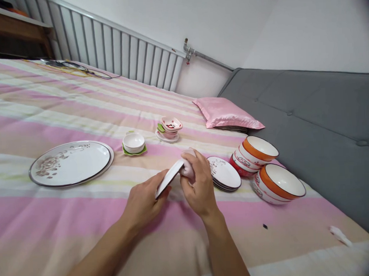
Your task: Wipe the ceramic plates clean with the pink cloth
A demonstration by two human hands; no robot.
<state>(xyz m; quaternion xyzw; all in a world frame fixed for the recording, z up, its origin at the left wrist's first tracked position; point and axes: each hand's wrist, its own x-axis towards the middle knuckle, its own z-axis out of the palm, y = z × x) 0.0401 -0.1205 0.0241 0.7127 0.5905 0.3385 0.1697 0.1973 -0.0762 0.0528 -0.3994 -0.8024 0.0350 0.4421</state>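
A white plate with a dark rim (pixel 170 178) is held tilted, nearly edge-on, above the bed. My left hand (pixel 147 199) grips its lower left edge, thumb on one side and fingers on the other. My right hand (pixel 199 184) is closed round a whitish, crumpled cloth (pixel 188 170) pressed against the plate's far edge. Just right of that hand lies a stack of several dark-rimmed plates with a flower print (pixel 226 173). Small white bowls (pixel 134 141) are stacked on a green leaf-shaped dish beyond my left hand.
Large oval platters (pixel 71 163) lie at the left. Small patterned dishes (pixel 171 124) are stacked farther back. Orange-rimmed bowls (pixel 276 186) stand at the right, before the grey headboard (pixel 319 110). A pink pillow (pixel 228 113), coiled cables (pixel 75 69) and a white scrap (pixel 340 235) rest on the striped bed.
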